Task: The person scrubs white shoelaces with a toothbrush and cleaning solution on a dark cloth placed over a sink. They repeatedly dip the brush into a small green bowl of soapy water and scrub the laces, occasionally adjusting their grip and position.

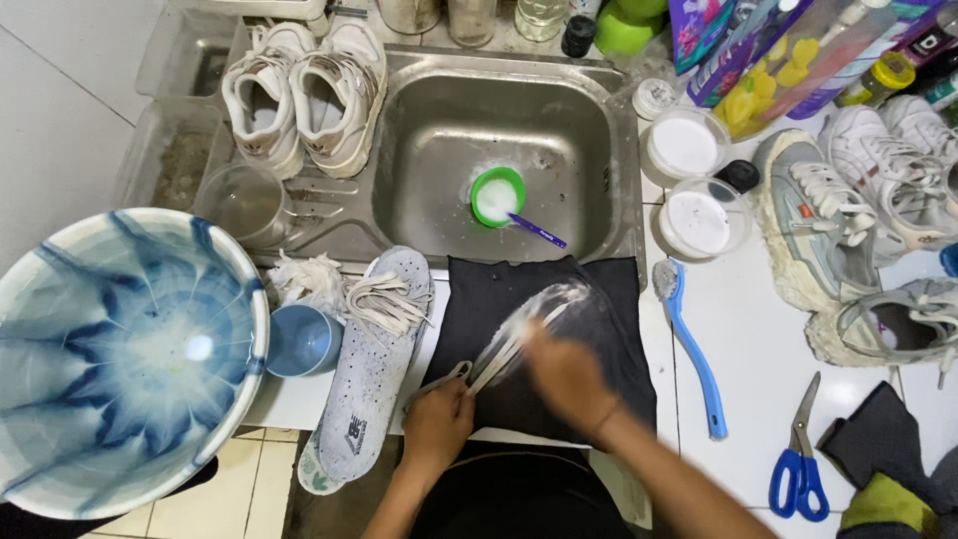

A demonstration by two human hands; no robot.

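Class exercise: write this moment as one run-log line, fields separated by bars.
left hand: pins white laces on black cloth | right hand: blurred, over the laces | nearby: blue brush, insole, sink

purple box (714, 40) top right behind sink, clear yellow-patterned bottle (788, 65) leaning beside it

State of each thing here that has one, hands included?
left hand: pinning laces down
right hand: blurred, on laces
shoelaces: stretched over dark cloth
green cup: upright in sink, holds white stuff
scissors: closed, flat
blue brush: lying flat
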